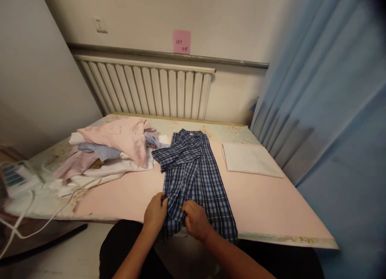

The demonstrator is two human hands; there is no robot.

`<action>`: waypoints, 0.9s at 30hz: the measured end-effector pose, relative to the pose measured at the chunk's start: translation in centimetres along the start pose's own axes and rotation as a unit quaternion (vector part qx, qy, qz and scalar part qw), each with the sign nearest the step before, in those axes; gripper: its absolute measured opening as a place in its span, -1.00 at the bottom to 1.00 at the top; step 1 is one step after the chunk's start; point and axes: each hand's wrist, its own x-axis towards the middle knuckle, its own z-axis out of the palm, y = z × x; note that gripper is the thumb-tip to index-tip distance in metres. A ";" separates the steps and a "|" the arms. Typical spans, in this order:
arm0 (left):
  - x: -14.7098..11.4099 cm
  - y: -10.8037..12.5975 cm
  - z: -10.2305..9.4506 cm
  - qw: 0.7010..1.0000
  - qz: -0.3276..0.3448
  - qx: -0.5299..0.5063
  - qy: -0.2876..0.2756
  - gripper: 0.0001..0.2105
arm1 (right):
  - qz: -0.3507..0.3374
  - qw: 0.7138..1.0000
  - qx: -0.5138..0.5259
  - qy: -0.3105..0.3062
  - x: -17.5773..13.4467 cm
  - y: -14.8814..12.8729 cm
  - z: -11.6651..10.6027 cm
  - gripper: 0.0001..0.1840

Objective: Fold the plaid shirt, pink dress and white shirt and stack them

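A navy and white plaid shirt (211, 178) lies lengthwise over the middle of the table, its collar toward the wall. One sleeve is laid across the upper part, and the hem hangs over the near edge. My left hand (156, 212) grips the shirt's left side near the hem, fingers curled into the cloth. Just to the right, my right hand (195, 219) is closed on a fold of the same shirt. The fabric between both hands is creased, and the fingertips are partly hidden.
A heap of pink, white and blue clothes (117, 144) sits on the left. On the right lies a folded striped white cloth (251, 160). A radiator (150, 86) stands behind the table (271, 206); a blue curtain (325, 110) hangs at right. White cables (39, 228) trail at lower left.
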 end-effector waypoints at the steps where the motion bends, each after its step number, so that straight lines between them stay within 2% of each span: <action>1: -0.1 0.0 0.1 0.997 0.058 0.054 0.015 -0.71 | 0.001 1.000 0.004 0.010 0.0 0.0 0.0 -0.60; 3: -0.4 -0.1 0.5 0.968 0.181 0.170 0.025 -0.65 | 0.003 1.000 0.009 0.030 -0.1 0.0 0.1 -0.58; 5: -0.7 -0.4 1.2 0.933 0.256 0.252 -0.004 -0.60 | 0.004 0.999 0.013 0.048 0.0 0.1 0.2 -0.58; 7: -1.1 -1.2 2.2 0.908 0.284 0.306 -0.037 -0.56 | 0.005 0.998 0.014 0.061 0.0 0.1 0.3 -0.59; 9: -1.5 -2.1 3.2 0.887 0.297 0.349 -0.046 -0.53 | 0.004 0.998 0.014 0.067 0.1 0.1 0.3 -0.61; 14: -1.7 -4.1 4.4 0.848 0.343 0.403 -0.003 -0.45 | 0.001 0.998 0.012 0.063 0.2 0.1 0.4 -0.60; 17: -1.5 -4.3 4.4 0.847 0.343 0.407 0.001 -0.46 | 0.005 0.998 0.013 0.064 0.3 0.1 0.4 -0.59; 20: -1.3 -3.6 4.3 0.858 0.322 0.400 -0.001 -0.50 | 0.014 0.998 0.016 0.062 0.3 0.1 0.5 -0.59; 24: -0.7 -1.2 4.0 0.872 0.314 0.374 0.018 -0.56 | 0.026 0.997 0.014 0.075 0.2 0.4 0.8 -0.62; 27: -0.2 0.7 4.2 0.881 0.309 0.359 0.009 -0.57 | 0.042 0.993 0.009 0.106 0.0 0.8 1.1 -0.65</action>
